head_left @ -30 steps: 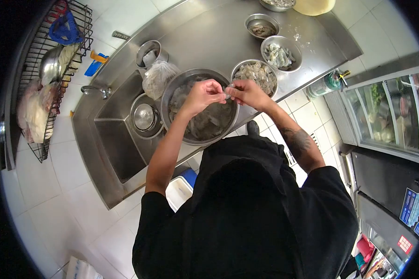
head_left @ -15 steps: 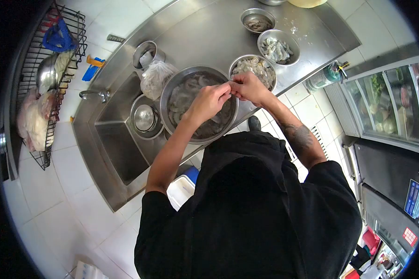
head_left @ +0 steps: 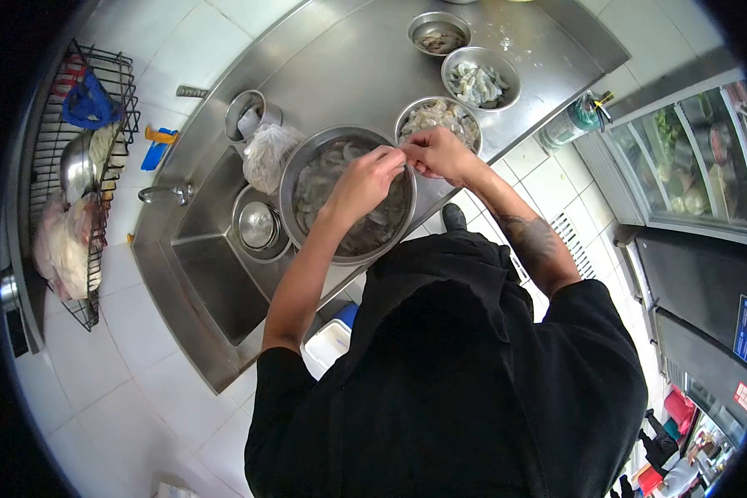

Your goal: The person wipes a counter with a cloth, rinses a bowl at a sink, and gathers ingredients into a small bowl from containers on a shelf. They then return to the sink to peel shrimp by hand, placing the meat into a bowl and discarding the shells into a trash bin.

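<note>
My left hand [head_left: 367,184] and my right hand [head_left: 440,156] meet over the right rim of a large steel bowl [head_left: 289,195]. Both have their fingers pinched together, and whatever lies between the fingertips is too small to make out. Greyish shrimp [head_left: 328,178] in cloudy liquid fill the large bowl. Just beyond my right hand is a bowl of pale shrimp pieces [head_left: 452,116]. Another bowl with bluish-white shrimp [head_left: 477,83] stands behind it, and a smaller bowl with brownish bits in liquid [head_left: 438,38] is farther back.
A sink basin [head_left: 224,278] lies left, with a faucet [head_left: 164,194], nested steel bowls [head_left: 257,226], a plastic bag [head_left: 270,158] and a steel pot [head_left: 249,112] nearby. A wire rack [head_left: 100,75] is at far left. A glass-door fridge [head_left: 697,158] stands right; people are at lower right.
The whole view has shifted slightly, with the bowls now farther left and up. My hands stay pinched together over the bowl's rim.
</note>
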Tool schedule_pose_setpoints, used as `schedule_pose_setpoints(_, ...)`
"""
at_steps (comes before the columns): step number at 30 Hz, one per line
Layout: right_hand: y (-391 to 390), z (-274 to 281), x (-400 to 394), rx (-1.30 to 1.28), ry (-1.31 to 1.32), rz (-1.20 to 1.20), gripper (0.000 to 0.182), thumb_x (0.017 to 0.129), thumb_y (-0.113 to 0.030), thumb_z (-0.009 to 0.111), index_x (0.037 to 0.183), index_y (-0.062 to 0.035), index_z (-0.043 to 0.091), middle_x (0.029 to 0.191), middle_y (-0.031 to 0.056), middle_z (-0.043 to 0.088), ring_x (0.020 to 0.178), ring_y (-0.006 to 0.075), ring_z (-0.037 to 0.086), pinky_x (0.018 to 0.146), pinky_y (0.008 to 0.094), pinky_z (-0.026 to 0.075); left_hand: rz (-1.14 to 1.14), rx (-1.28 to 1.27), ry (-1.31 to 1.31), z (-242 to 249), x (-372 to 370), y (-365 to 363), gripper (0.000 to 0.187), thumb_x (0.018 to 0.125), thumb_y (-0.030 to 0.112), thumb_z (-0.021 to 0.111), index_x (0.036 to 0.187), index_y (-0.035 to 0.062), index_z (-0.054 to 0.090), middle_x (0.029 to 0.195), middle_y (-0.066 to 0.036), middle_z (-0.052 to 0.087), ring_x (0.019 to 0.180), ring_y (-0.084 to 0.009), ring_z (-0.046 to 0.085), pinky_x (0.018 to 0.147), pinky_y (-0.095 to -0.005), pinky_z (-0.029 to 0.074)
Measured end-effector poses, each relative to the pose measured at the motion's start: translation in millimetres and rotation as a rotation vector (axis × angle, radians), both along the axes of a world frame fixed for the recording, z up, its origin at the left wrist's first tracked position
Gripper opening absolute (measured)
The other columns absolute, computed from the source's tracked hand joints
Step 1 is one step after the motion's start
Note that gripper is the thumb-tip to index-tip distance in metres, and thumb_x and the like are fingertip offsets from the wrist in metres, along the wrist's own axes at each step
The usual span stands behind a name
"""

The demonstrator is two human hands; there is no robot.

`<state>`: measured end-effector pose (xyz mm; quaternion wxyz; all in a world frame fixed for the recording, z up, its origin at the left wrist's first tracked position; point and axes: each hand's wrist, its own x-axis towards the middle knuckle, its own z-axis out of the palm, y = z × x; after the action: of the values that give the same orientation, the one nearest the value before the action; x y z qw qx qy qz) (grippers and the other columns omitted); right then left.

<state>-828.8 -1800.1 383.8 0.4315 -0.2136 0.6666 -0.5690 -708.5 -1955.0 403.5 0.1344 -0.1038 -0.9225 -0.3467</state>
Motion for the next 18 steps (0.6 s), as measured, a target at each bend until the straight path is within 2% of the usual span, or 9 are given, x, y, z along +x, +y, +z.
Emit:
schedule_pose_setpoints(4,16.3,5.7,-12.5,0.028,0.029,-0.039,0.028,0.091,-0.020,0.063,0.073,0.0024,0.062,0.057,0.0025,0.053,0.047,0.0095,0.048,0.043,0.0270,0.038,-0.055,0.009,-0.074,-1.7,-12.1,-2.3,0.013,0.084,0.002,0.066,0.092,-0.0003,0.056,0.096,-0.015,0.063,0.083,-0.0329,0.064,0.071,-0.0376,0.053)
schedule_pose_setpoints(6,26.6,-9.8,-23.3,0.053,0.072,-0.082,0.029,0.090,-0.020,0.064,0.072,0.0024,0.062,0.058,0.0023,0.054,0.047,0.0089,0.047,0.042,0.0264,0.038,-0.060,0.021,-0.090,-8.6,-16.5,-5.1,0.014,0.083,0.001,0.066,0.092,-0.0004,0.056,0.094,-0.014,0.063,0.082,-0.0319,0.064,0.071,-0.0371,0.053)
schedule_pose_setpoints(8,39.3,-14.2,-31.4,-0.016,-0.053,-0.175,0.023,0.092,-0.016,0.065,0.077,0.0015,0.063,0.061,-0.0002,0.053,0.046,0.0063,0.044,0.039,0.0221,0.032,-0.046,0.120,-0.134,-9.4,-23.0,-4.0,0.017,0.082,0.000,0.067,0.096,-0.0012,0.058,0.097,-0.013,0.062,0.085,-0.0295,0.064,0.072,-0.0361,0.054)
schedule_pose_setpoints(11,50.9,-18.0,-37.7,0.018,-0.057,-0.179,0.022,0.092,-0.015,0.065,0.077,0.0023,0.063,0.061,0.0008,0.053,0.047,0.0067,0.045,0.039,0.0222,0.033,-0.064,0.116,-0.036,-1.8,-37.3,19.6,0.021,0.081,0.000,0.068,0.100,-0.0016,0.059,0.104,-0.012,0.060,0.089,-0.0284,0.064,0.075,-0.0367,0.053)
schedule_pose_setpoints(14,54.8,-16.8,-37.9,-0.017,-0.147,-0.193,0.022,0.092,-0.014,0.064,0.077,0.0025,0.063,0.062,0.0016,0.053,0.048,0.0070,0.046,0.038,0.0225,0.033,-0.171,0.003,-0.042,-1.1,-52.9,35.3,0.025,0.081,0.001,0.069,0.104,-0.0007,0.060,0.109,-0.012,0.057,0.091,-0.0296,0.064,0.076,-0.0370,0.053)
schedule_pose_setpoints(18,61.7,-15.5,-41.1,-0.076,-0.231,-0.196,0.021,0.092,-0.013,0.064,0.077,0.0026,0.063,0.062,0.0020,0.053,0.047,0.0072,0.046,0.038,0.0226,0.033,-0.211,-0.018,-0.025,-14.1,-67.0,40.8,0.017,0.081,-0.001,0.067,0.095,-0.0018,0.058,0.098,-0.014,0.059,0.085,-0.0313,0.063,0.072,-0.0390,0.051)
